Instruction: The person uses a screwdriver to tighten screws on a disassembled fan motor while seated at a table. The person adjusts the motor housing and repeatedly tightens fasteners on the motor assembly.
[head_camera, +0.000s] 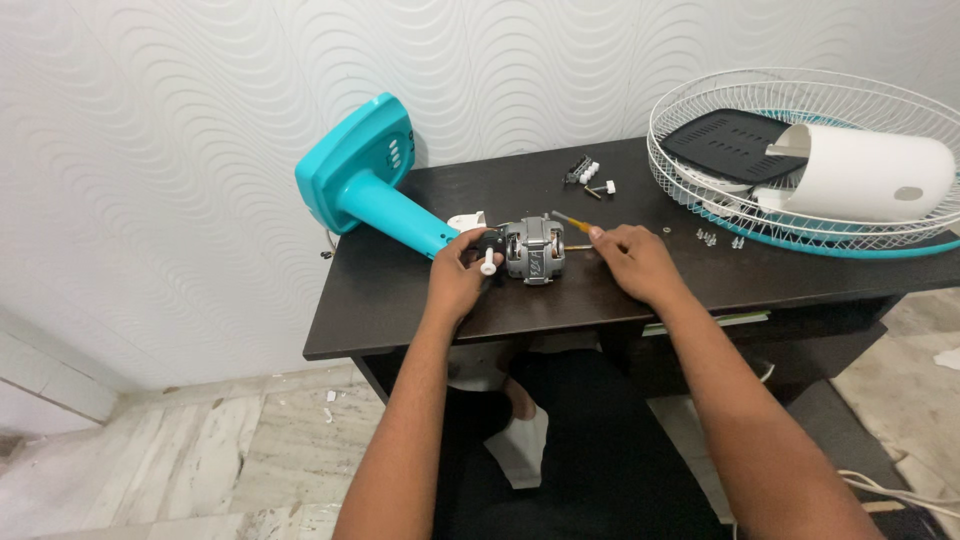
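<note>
The fan motor (534, 250) lay on the dark table (400, 310), joined to the teal fan stand (365, 190), which lay tilted on its side. The left hand (457, 275) was closed around the motor's rear end beside a white knob (489, 264). The right hand (632, 262) was curled on a yellow-handled screwdriver (573, 222) at the motor's shaft side. The white wire fan guard (800, 160) held a white motor cover (865, 175) and a black vented panel (725, 145).

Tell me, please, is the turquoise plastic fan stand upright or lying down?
Lying down: the turquoise plastic fan stand lies along the dark wooden desk, base against the wall.
</note>
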